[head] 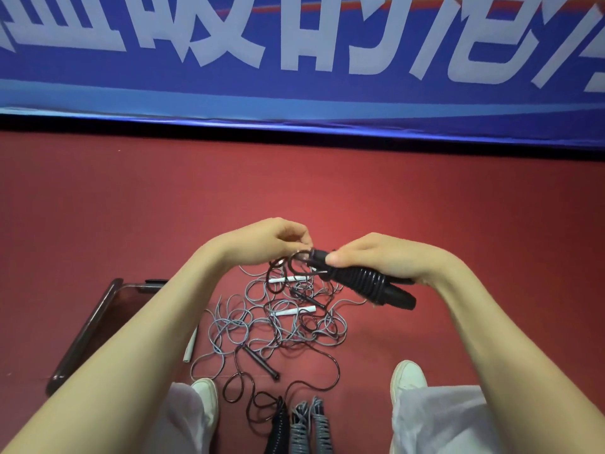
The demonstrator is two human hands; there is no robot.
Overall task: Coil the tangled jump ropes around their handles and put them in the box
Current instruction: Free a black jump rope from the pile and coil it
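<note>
Black rope half-wound on its handles, held above the red floor [131, 208].
Curled fingers of the right hand [376, 260] clamp the black handles [370, 285], already ringed with coils; the left hand [271, 239] pinches what seems to be the loose black rope [296, 257] just beside the handle tip. Beneath lies a tangle of grey and black ropes [281, 322], with the dark box [95, 316] to its left and three coiled ropes [301, 427] at the near edge.
</note>
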